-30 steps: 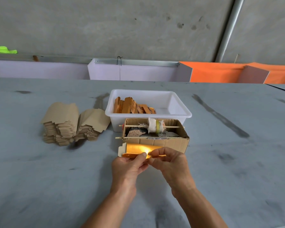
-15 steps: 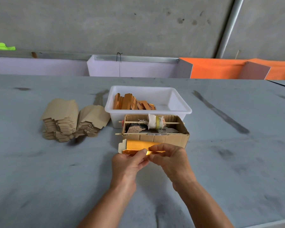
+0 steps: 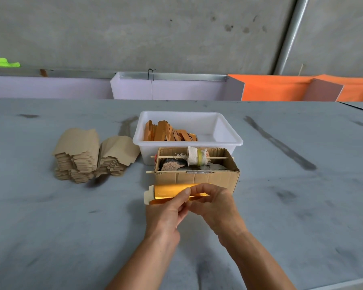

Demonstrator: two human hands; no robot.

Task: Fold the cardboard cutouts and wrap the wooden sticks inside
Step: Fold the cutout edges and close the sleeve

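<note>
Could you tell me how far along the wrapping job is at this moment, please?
Done: a row of wrapped pieces sits in the white tub. In hand: the left hand and right hand pinch a gold-faced cutout, partly folded. Left: two stacks of flat cutouts remain.

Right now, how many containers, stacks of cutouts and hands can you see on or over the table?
Containers: 2, a white plastic tub and a brown cardboard box
Stacks of brown cutouts: 2, and
Hands: 2, left hand and right hand, both pinching one gold cutout
Total: 6
</note>
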